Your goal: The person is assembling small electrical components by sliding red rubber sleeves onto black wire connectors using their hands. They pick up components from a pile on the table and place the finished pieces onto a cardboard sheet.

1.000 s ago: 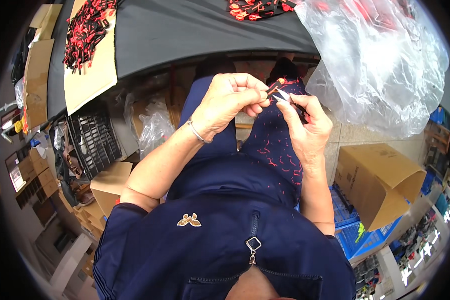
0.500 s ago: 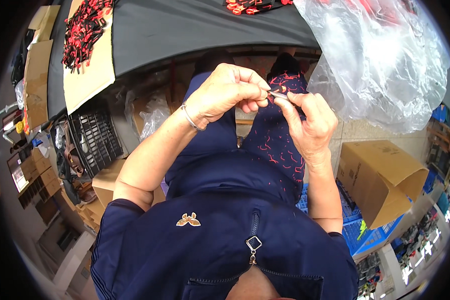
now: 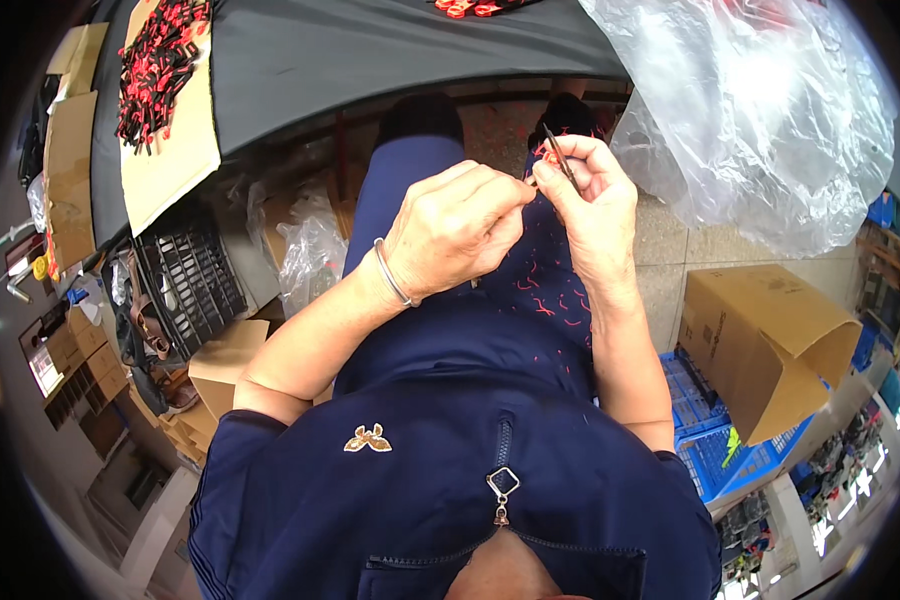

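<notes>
My left hand [image 3: 460, 225] is closed, its thumb and fingertips pinched together close to my right fingertips. Whatever it pinches is too small and hidden to name. My right hand [image 3: 598, 205] grips a thin dark pointed tool [image 3: 558, 152] between thumb and fingers, its tip pointing away from me. A bit of red [image 3: 547, 156] shows beside the tool; its kind is unclear. Both hands are held above my lap. Small curled red scraps [image 3: 540, 300] are scattered over my right trouser leg.
A heap of small black-and-red pieces [image 3: 160, 80] lies on cardboard [image 3: 175, 185] on the dark-covered table [image 3: 390, 45]. More red pieces [image 3: 475, 6] sit at the far edge. Clear plastic [image 3: 760, 130] hangs at right, above a carton [image 3: 760, 340] and blue crate [image 3: 715, 450]. A black crate [image 3: 190, 285] stands left.
My left hand has moved slightly toward me and turned its back upward. My right hand has shifted left and away, and the tool in it now points away instead of lying between both hands.
</notes>
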`<action>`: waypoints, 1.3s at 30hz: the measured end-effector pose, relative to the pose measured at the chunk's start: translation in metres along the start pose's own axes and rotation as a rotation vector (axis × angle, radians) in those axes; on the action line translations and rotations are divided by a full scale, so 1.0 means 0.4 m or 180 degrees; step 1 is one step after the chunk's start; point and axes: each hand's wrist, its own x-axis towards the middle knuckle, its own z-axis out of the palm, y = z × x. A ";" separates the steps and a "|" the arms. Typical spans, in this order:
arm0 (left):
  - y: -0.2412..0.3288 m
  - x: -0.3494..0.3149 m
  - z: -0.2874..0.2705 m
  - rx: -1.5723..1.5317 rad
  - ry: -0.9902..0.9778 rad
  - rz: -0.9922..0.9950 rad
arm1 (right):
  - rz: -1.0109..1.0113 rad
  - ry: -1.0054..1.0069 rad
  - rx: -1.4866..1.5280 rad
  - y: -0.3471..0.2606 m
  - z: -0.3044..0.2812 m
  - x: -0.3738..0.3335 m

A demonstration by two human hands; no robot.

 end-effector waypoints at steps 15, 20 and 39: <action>0.010 -0.035 0.013 -0.4361 0.0101 -0.3343 | -0.0125 0.0417 -0.0358 -0.005 0.008 -0.031; 0.017 -0.026 0.015 -0.4234 0.0260 -0.3312 | -0.1111 0.0719 -0.1515 -0.007 -0.011 -0.077; 0.006 -0.022 0.027 -0.3987 0.0391 -0.3318 | -0.1998 0.0597 -0.2890 0.003 -0.012 -0.056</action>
